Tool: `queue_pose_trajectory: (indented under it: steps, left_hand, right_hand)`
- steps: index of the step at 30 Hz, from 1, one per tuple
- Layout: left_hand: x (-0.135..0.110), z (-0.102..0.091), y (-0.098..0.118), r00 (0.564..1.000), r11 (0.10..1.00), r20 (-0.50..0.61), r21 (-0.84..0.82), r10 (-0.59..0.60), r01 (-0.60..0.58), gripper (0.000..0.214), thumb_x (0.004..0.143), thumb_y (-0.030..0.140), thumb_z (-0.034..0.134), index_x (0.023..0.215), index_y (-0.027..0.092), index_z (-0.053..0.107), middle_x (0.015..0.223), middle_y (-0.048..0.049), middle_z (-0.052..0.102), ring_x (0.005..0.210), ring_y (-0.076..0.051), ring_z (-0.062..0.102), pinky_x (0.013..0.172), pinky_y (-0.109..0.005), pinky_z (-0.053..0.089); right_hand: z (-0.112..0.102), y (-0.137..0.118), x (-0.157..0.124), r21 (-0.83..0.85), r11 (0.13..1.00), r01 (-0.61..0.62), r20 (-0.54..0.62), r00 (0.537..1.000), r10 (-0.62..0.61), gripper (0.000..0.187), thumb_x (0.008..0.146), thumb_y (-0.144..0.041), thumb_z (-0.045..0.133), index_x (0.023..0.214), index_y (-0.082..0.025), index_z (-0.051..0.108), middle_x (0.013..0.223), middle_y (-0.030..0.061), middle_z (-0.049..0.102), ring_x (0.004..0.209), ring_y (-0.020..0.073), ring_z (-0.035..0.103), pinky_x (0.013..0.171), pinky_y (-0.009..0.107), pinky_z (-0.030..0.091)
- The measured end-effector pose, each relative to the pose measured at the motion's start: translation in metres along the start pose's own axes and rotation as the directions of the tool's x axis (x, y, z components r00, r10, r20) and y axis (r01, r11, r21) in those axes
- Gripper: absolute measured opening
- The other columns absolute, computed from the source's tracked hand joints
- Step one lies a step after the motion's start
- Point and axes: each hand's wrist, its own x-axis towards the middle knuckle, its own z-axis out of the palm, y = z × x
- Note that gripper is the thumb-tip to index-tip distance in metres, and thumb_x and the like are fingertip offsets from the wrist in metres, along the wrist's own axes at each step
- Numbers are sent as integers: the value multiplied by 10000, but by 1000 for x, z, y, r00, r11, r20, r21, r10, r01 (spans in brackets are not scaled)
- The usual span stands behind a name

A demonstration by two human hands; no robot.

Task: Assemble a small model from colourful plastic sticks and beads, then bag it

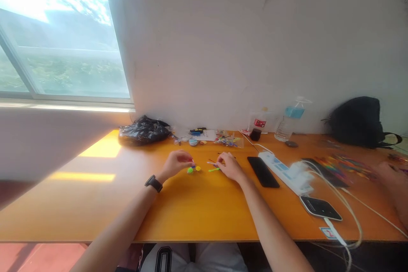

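My left hand (179,164), with a dark watch (154,183) on the wrist, has its fingers pinched together just above several small round pieces. Among these are a green piece (190,170) and a yellow piece (198,168), with a bluish-purple bit beside the fingertips. What the pinch holds is too small to name. Opposite it, my right hand (228,165) is closed at the fingertips over some thin sticks. A bright green stick (213,170) and a whitish stick (211,162) stick out toward the left; which one is gripped I cannot tell.
A black plastic bag (145,130) and small craft bits line the wall. To the right lie a black phone (263,171), a white power strip (287,172) with cables, and another phone (320,208). Another person's blurred hand (390,178) is near colourful strips (350,166) at far right.
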Motion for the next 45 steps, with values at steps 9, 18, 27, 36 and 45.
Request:
queue_pose_trajectory:
  steps: [9, 18, 27, 36, 45]
  left_hand:
    - [-9, 30, 5, 984, 960, 130, -234, -123, 151, 396, 681, 406, 907, 901, 113, 759, 863, -102, 754, 782, -212, 721, 686, -302, 597]
    - [-6, 26, 5, 993, 966, -19, -233, -120, 113, 347, 737, 386, 871, 937, 127, 756, 931, -104, 781, 816, -211, 743, 768, -309, 608]
    - [-5, 28, -5, 990, 956, -30, -267, -137, 124, 390, 743, 338, 850, 1060, 128, 761, 990, -119, 792, 882, -239, 755, 796, -336, 625]
    - [-4, 26, 3, 984, 956, -107, -274, -143, 109, 406, 739, 358, 858, 1059, 133, 752, 997, -111, 789, 893, -249, 760, 788, -356, 644]
    - [-9, 31, 14, 982, 943, -11, -280, -189, 178, 466, 774, 442, 838, 1100, 128, 731, 1062, -139, 774, 915, -248, 750, 723, -298, 613]
  right_hand:
    - [9, -6, 3, 200, 979, -29, -172, 983, 65, 96, 956, -290, 449, 910, -229, 506, 841, 29, 621, 750, 204, 577, 713, 325, 423]
    - [15, -37, 6, 684, 722, -105, -146, 950, 277, 205, 861, -415, 583, 938, -226, 565, 886, 29, 612, 756, 181, 592, 687, 320, 532]
    - [12, -56, 4, 839, 536, -97, -121, 926, 357, 346, 798, -506, 732, 966, -221, 630, 875, 22, 647, 756, 172, 651, 730, 346, 590]
    - [14, -46, 5, 596, 802, -35, -316, 908, 275, 387, 937, -565, 549, 965, -192, 648, 961, 100, 692, 883, 232, 643, 832, 366, 528]
    - [17, -79, -6, 559, 829, 14, -65, 997, 27, 348, 1027, -505, 419, 864, -227, 550, 810, 13, 582, 755, 181, 536, 713, 288, 453]
